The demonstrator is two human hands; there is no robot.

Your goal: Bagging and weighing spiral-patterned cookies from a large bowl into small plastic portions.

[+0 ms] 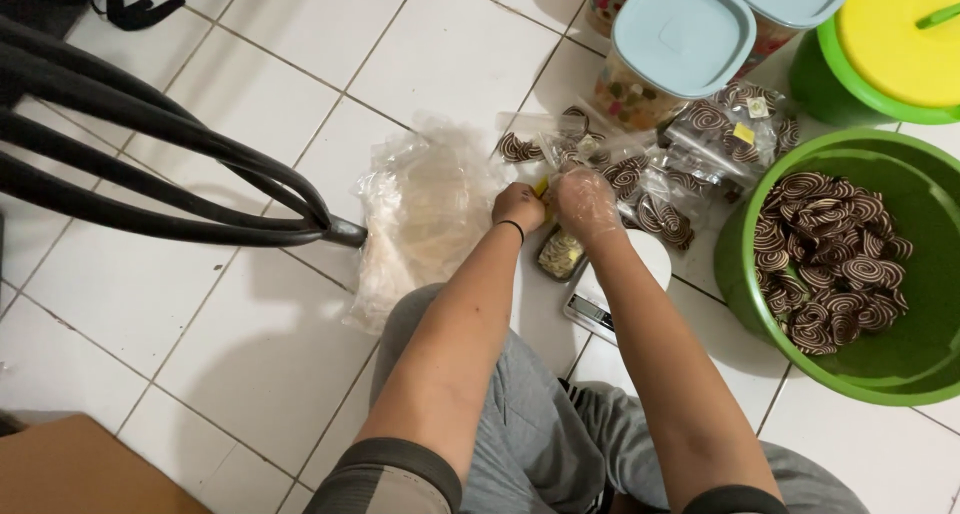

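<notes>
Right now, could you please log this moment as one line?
left hand: bare, by small packet | right hand: plastic-gloved | green basin: swirl snacks | scale: under arm

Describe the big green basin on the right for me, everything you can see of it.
The green basin is a round, wide tub of what looks like glossy plastic, standing upright on the white tiled floor to the person's right, its far side cut off by the picture's edge. Inside lies a heap of brown-and-cream spiral chips, piled against the left wall; the rest of the bottom is bare. Neither hand touches it. Filled clear packets lie by its upper left rim; whether they touch it is unclear.
</notes>
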